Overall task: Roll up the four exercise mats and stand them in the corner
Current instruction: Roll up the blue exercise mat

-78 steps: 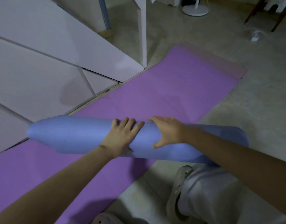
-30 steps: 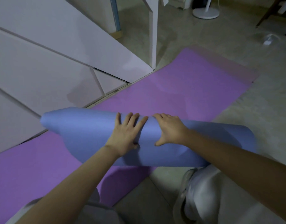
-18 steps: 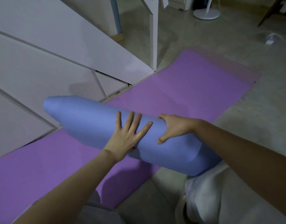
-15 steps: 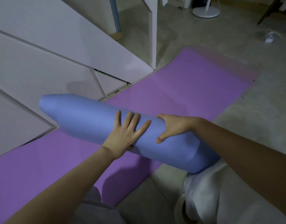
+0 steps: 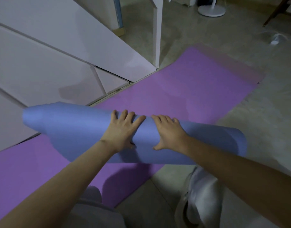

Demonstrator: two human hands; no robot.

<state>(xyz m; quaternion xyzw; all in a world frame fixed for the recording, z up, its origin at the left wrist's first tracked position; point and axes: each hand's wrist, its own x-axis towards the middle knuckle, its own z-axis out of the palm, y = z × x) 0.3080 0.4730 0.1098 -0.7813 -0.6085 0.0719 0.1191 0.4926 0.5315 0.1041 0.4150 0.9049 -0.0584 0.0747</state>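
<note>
A blue exercise mat (image 5: pixel 79 129), rolled into a thick uneven tube, lies crosswise over a flat purple mat (image 5: pixel 182 89). Its left end sticks out in a narrower telescoped step. My left hand (image 5: pixel 123 130) presses flat on the middle of the roll, fingers spread and straight. My right hand (image 5: pixel 167 130) lies beside it on the roll, fingers reaching over the top and thumb down the near side. Both hands are side by side, almost touching. No other mats show.
White glossy cabinet panels (image 5: pixel 51 51) run along the left, close to the roll's left end. A white post (image 5: pixel 158 30) stands beyond them. A fan base (image 5: pixel 211 10) sits far back on the tiled floor (image 5: pixel 256 120). My knees and a white shoe (image 5: pixel 202 195) are below.
The roll's right end has swung back out so the tube lies nearly level again. My right hand has shifted from gripping its side to lying over the top. The left hand stays flat.
</note>
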